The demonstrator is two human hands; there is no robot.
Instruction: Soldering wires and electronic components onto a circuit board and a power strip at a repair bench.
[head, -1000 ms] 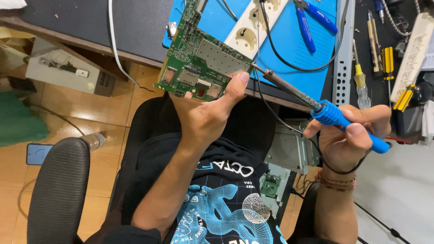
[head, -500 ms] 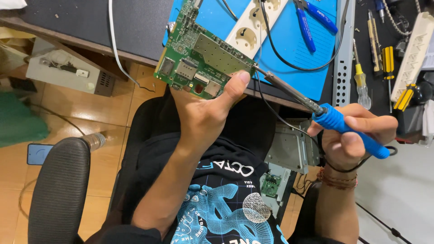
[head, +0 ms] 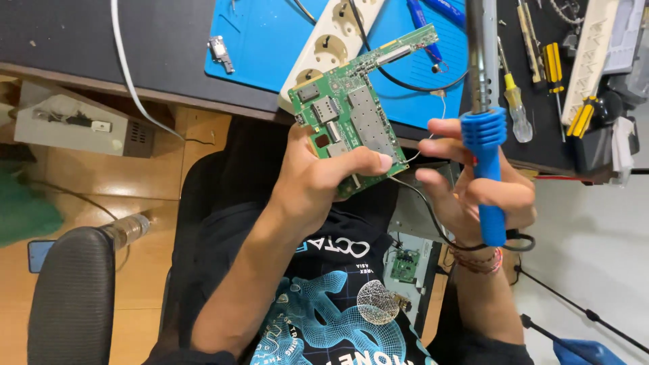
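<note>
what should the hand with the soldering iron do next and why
Probably tilt the soldering iron back down toward the circuit board. The right hand holds its blue grip with the shaft pointing up and away over the blue mat, while the left hand holds the board up, facing the camera.

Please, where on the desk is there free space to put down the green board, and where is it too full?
Free: the blue mat between the small metal part and the white power strip; also the dark desk top left of the white cable. Crowded: the right side, with screwdrivers and other tools. The left hand holds the board; the right hand holds the soldering iron.
</note>
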